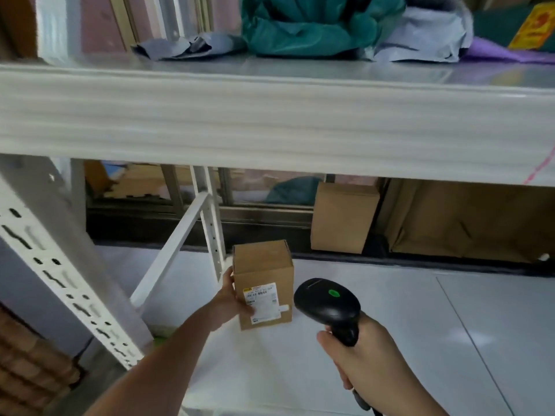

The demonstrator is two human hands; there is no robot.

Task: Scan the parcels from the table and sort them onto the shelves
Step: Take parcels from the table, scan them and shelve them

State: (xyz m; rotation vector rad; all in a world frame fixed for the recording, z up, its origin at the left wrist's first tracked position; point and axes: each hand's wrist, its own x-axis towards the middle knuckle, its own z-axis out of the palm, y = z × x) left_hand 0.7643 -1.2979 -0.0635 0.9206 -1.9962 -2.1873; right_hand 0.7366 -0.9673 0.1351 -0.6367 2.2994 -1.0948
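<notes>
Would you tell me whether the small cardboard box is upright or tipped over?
Upright: the small cardboard box stands on its base, label facing the camera.

A small brown cardboard parcel (263,283) stands upright on the white lower shelf (390,325), held at its left side by the left hand (232,298), whose thumb lies across the lower left corner of the front face. That face carries a white shipping label (264,304) with printed text too blurred to read. The top flaps are closed. The black handheld scanner (329,307) sits just right of the parcel, its handle gripped in the right hand (366,352), head tilted toward the label, a green light glowing on top.
</notes>
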